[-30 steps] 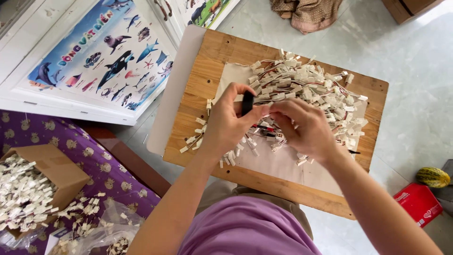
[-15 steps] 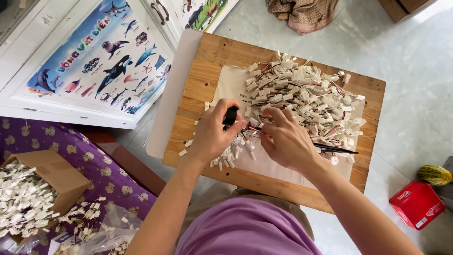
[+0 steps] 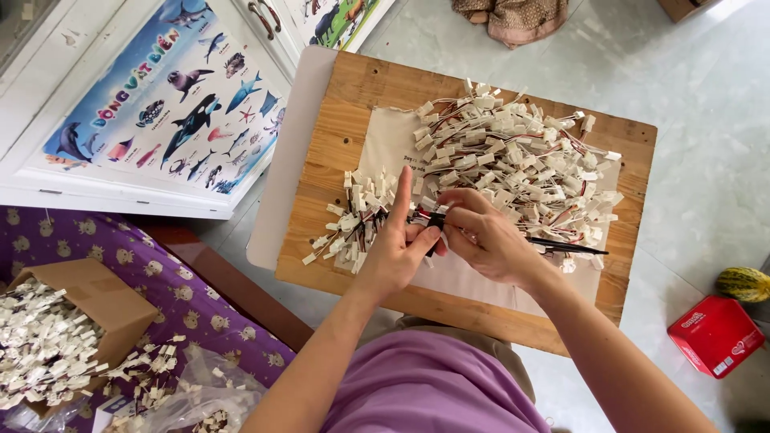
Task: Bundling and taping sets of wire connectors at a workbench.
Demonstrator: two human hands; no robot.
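1. Meeting over the cloth [image 3: 385, 144] on the wooden board [image 3: 337, 104], both hands pinch one small wired connector [image 3: 429, 218] between them.
2. Left hand [image 3: 397, 248]: thumb and middle fingers closed on the connector's near end, index finger pointing straight up, away from the work.
3. Right hand [image 3: 489, 240]: fingers curled tight over the connector's far end and its red and black wires; how much lies inside the fist is hidden.
4. A thin black tool [image 3: 573, 247] sticks out from under the right hand toward the board's right edge.
5. Just beyond the right hand lies a big heap [image 3: 521, 152] of white connectors with wires, touching the knuckles.
6. A smaller pile [image 3: 353, 220] of loose white housings sits just left of the left hand.
7. Off the board: a sea-animal poster [image 3: 168, 112] at far left, a cardboard box [image 3: 72, 321] of white parts on purple fabric [image 3: 176, 297], a red pack [image 3: 714, 333] and a striped gourd [image 3: 742, 282] on the floor at right.
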